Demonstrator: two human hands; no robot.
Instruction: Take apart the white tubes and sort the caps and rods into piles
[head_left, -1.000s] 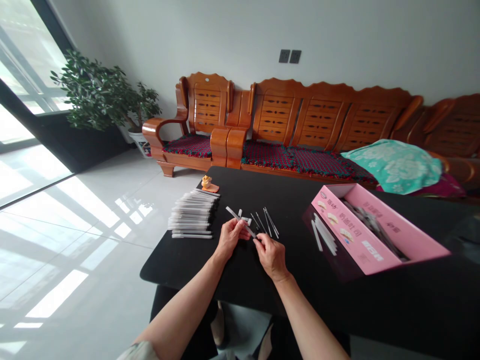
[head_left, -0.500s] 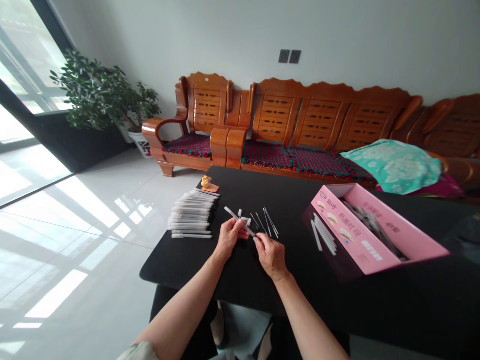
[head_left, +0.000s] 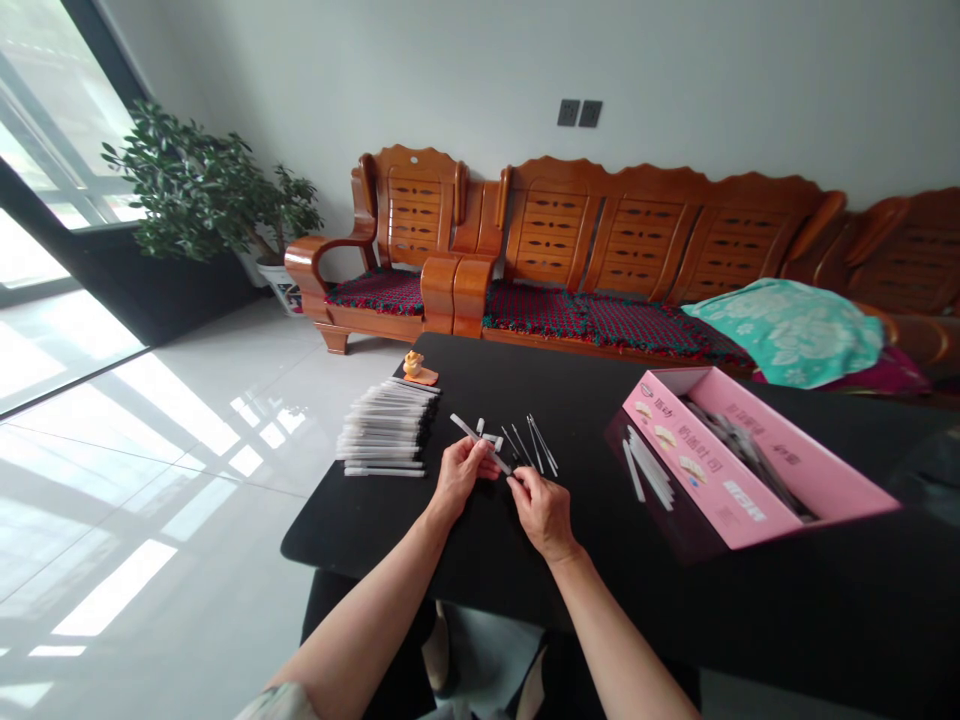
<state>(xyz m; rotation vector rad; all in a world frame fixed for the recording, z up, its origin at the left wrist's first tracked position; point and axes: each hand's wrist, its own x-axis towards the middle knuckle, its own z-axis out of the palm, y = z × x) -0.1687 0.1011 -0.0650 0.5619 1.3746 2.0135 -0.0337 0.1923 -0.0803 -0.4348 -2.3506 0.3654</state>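
A pale, translucent pen [head_left: 463, 427] slants between my hands over the black table. My left hand [head_left: 461, 475] is closed on its middle, thumb on top. My right hand [head_left: 544, 508] pinches its dark near end, where my fingertips hide the detail. Small white pen caps [head_left: 491, 440] lie just beyond my left hand. Several thin pen refills [head_left: 541, 445] rest on the table beyond my right hand. To the left, many whitish pens [head_left: 382, 430] with dark ends are laid side by side in a stack.
A pink box [head_left: 720, 480] holding many greyish sticks stands on the right of the black table [head_left: 600, 560]. White tubes [head_left: 649, 470] lie beside it. A small orange figurine [head_left: 414, 365] stands at the far left corner. Wooden seats [head_left: 555, 230] line the wall behind.
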